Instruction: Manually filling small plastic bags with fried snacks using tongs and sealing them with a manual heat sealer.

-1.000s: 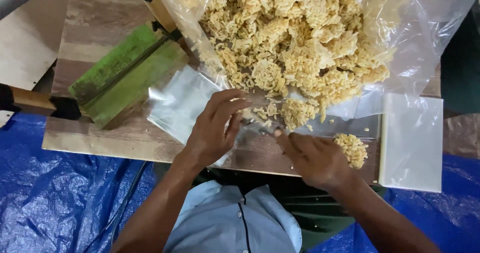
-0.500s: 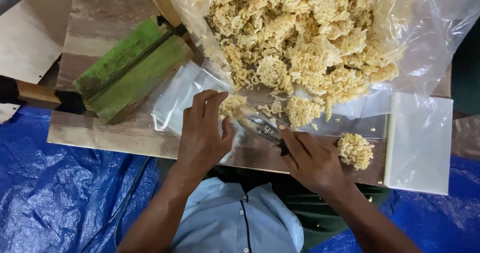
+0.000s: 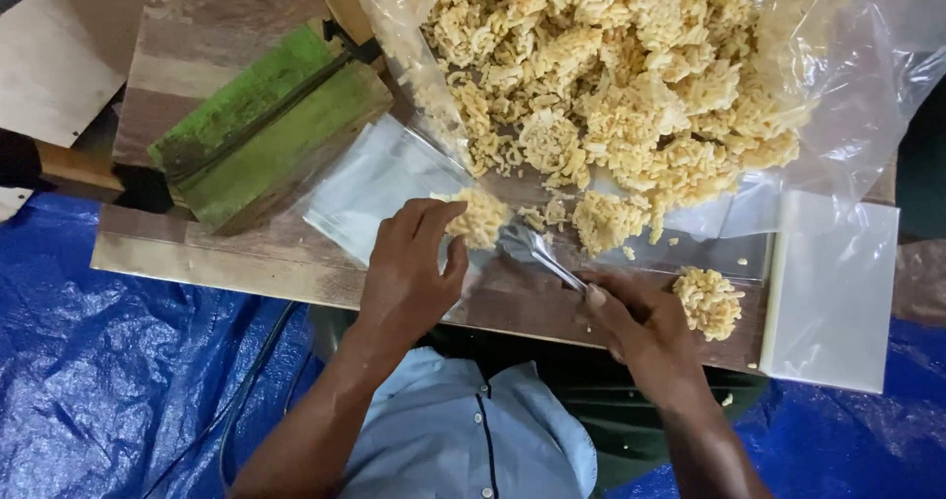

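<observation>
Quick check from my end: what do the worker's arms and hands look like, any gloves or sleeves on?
No gloves: the left hand and right hand are bare, with no rings, watch or bands visible. Both forearms are uncovered in view. The person wears a light blue buttoned shirt; its sleeves are not visible along the forearms.

A worn wooden table (image 3: 197,26) is carrying the work, standing over blue tarpaulin (image 3: 108,361). A green wooden block (image 3: 266,130) is lying tilted on its left part. A big clear plastic sheet (image 3: 838,85) heaped with yellow noodle snack (image 3: 631,95) is spreading across the right part. A stack of small clear bags (image 3: 833,292) is sitting at the right edge, with a small noodle clump (image 3: 708,302) lying just beside it.
</observation>
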